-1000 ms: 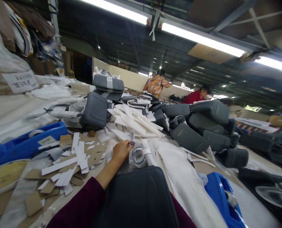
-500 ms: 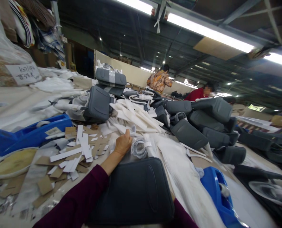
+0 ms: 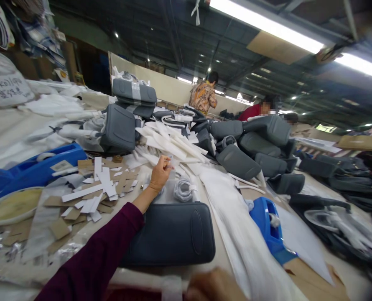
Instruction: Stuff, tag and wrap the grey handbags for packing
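1. Head view: left hand (image 3: pixel 160 172) narrow, fingertips pinched on one small translucent piece (image 3: pixel 171 161), beyond the far edge of one dark grey bag (image 3: pixel 170 238) lying on the bench (image 3: pixel 222 257).
2. Right hand (image 3: pixel 216 286) blurred near the bag's near edge; cannot tell its grip.
3. One wrapped coil (image 3: pixel 183 190) just beyond the bag; two blue tape dispensers (image 3: pixel 63 155), one either side.

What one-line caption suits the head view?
Left hand beyond a dark bag, blurred right hand nearer, card scraps at left.
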A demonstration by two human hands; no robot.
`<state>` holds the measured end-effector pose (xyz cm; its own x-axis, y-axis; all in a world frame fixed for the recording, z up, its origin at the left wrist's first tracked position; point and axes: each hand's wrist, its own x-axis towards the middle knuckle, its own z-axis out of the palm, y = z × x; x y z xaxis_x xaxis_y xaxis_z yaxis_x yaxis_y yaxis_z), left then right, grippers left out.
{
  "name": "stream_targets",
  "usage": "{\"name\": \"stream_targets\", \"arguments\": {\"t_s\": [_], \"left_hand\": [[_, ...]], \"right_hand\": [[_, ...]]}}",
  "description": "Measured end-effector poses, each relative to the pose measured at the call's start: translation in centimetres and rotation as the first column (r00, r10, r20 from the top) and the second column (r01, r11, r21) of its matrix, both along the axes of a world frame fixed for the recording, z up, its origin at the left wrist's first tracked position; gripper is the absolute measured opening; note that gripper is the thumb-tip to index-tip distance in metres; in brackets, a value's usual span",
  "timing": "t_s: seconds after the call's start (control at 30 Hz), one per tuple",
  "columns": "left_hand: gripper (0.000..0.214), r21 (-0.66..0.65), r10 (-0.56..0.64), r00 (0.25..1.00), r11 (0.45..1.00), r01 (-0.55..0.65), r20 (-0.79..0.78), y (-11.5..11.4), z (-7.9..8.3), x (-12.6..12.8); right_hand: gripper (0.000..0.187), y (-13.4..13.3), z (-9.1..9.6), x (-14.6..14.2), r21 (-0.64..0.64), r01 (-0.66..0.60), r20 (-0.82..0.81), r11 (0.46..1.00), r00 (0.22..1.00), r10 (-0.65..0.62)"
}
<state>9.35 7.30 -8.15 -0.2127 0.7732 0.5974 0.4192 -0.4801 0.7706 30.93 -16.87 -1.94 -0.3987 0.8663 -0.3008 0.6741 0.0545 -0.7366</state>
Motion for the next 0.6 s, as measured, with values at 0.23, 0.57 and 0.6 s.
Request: {"name": "stream_targets", "arguments": {"t_s": [0.23,0.57,0.6], "left_hand": [[0.029,0.097,-0.114,0.989,0.99,0.105,0.095,-0.6,0.6,0.0],[0.046,-0.203,-0.295,0.943,0.924,0.323,0.156,1.6,-2.2,-1.2],[0.046,-0.264,-0.323,0.942,0.905,0.335,0.088,1.7,-2.4,-1.4]], "right_hand": [[0.045,20.5,1.0,-6.9,0.558,0.278,-0.065,0.782,0.954,-0.292],[0.017,26.7,-3.9,-9.8,0.54,0.333,-0.173,0.773,0.943,-0.285],[0.019,26.5,-4.1,-9.6,0.561,0.338,-0.199,0.756,0.941,-0.273]]}}
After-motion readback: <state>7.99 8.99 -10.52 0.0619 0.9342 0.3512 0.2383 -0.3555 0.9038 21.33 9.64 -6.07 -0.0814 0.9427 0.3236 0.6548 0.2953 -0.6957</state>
